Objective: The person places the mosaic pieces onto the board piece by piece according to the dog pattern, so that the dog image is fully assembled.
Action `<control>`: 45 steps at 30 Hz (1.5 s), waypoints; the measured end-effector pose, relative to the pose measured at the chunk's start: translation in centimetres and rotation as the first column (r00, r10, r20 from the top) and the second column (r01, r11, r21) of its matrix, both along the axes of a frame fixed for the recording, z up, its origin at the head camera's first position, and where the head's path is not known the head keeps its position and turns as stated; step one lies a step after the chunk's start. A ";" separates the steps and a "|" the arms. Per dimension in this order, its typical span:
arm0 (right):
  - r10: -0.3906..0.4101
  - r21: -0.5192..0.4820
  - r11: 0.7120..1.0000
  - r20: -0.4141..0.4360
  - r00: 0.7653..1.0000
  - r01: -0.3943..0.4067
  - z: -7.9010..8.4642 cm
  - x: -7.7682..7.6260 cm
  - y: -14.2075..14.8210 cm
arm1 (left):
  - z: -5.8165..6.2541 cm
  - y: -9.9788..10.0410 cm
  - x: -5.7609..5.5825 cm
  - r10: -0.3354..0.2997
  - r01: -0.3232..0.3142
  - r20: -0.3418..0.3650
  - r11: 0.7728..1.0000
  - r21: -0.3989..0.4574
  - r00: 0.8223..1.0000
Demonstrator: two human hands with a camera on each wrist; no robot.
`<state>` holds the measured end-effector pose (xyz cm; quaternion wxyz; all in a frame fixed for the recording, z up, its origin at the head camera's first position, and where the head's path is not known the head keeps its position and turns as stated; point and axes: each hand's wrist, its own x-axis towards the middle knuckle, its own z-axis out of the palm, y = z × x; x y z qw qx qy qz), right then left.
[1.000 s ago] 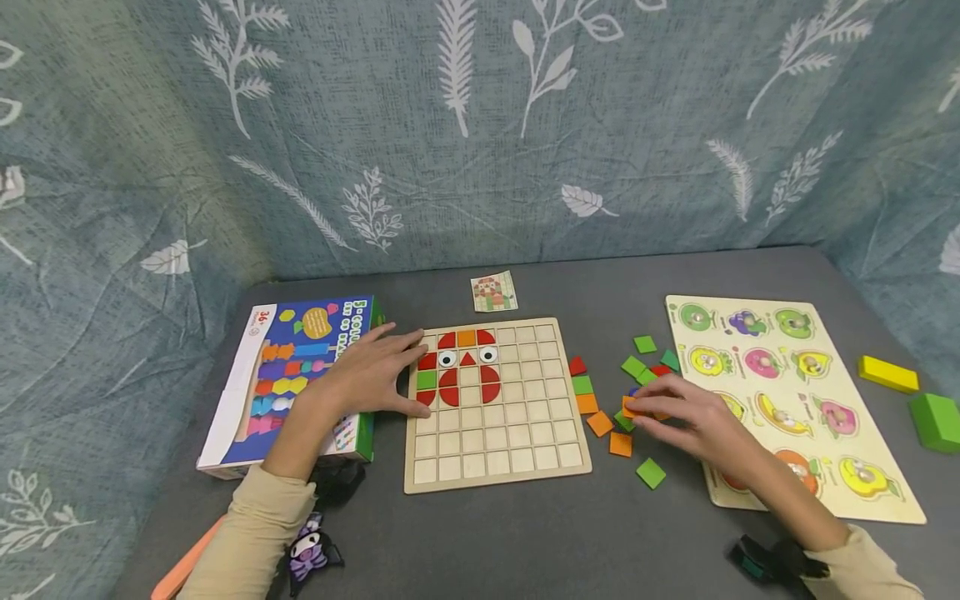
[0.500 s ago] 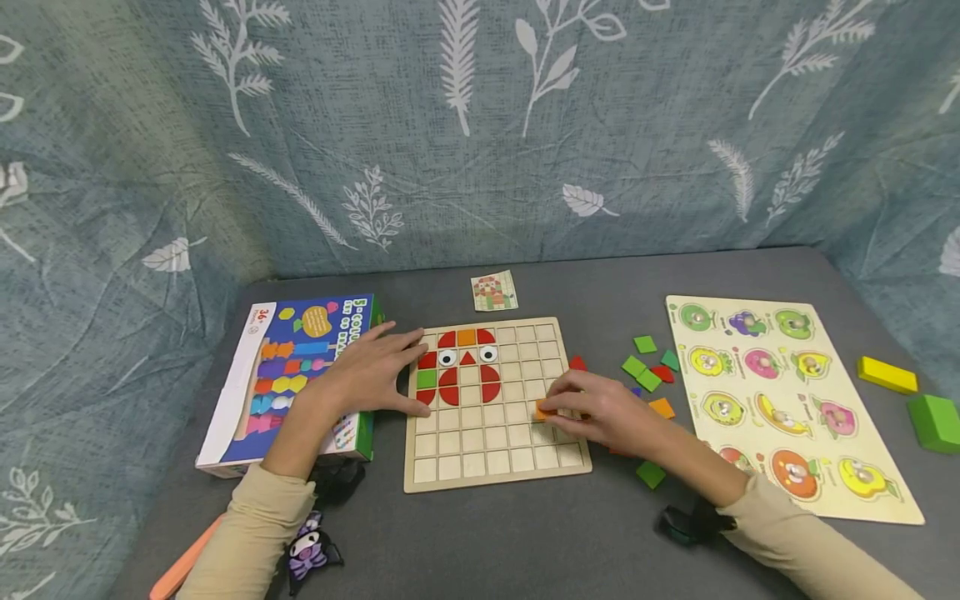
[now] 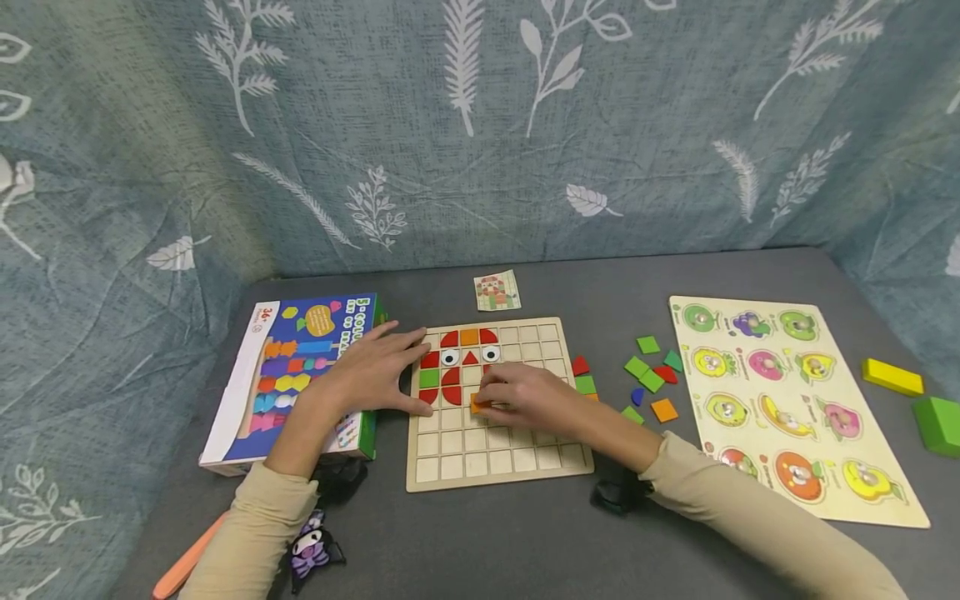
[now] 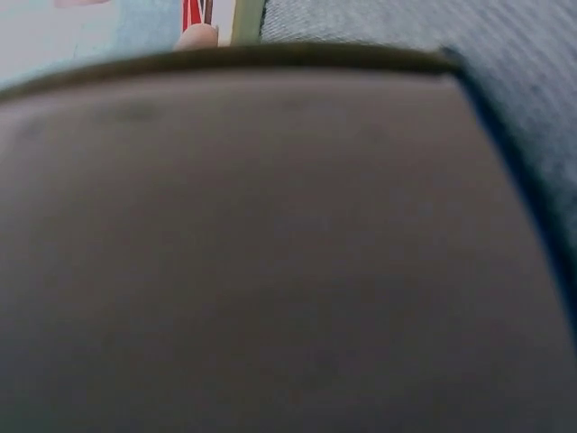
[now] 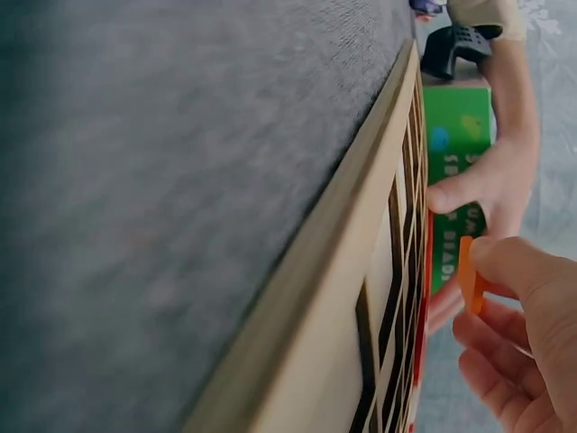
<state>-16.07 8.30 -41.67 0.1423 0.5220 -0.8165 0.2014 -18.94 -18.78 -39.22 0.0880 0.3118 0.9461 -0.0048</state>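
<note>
On a grey table, a person in beige sleeves worked over a square wooden grid board. The right hand pinched an orange tile between thumb and fingers, holding it over the left half of the board, just below the middle of the face-like pattern; whether the tile touched the board could not be told. The left hand was spread wide, its thumb and a finger resting at the board's left edge.

Tiles set in the upper left of the grid included two round white eye tiles with black pupils, a red triangle between them, a green square at the left edge and several curved red pieces.

Behind the board lay a small picture card. To the left, partly behind the left hand, was a blue bead-set box. To the right were loose tiles in green, red, blue and orange, then a fruit puzzle board, and beyond it a yellow block and a green block. A blue-green curtain with white leaves hung behind. A blurred dark shape filled most of the left wrist view.
</note>
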 end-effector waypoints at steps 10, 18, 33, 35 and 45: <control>-0.079 0.018 0.997 0.014 0.997 0.079 -0.1 -1.0 -1.2 | 0.2 0.2 -0.3 -0.006 0.006 -0.008 1.000 0.008 1.000; -0.112 0.094 0.989 0.023 0.993 0.110 -0.2 -1.3 -1.7 | 0.4 0.2 -0.3 -0.002 0.002 -0.002 1.000 0.018 1.000; -0.099 0.135 0.986 0.026 0.995 0.094 -0.2 -1.2 -2.1 | 0.0 -0.1 -0.1 -0.002 0.002 0.001 1.000 0.012 1.000; -0.115 0.131 0.985 0.046 0.992 0.109 0.1 -1.1 -1.8 | 0.0 0.0 0.0 0.000 0.000 0.006 1.000 0.010 1.000; -0.221 0.053 0.975 0.152 0.963 0.215 0.5 0.2 3.5 | 0.1 0.0 0.1 0.004 -0.004 0.018 1.000 0.014 1.000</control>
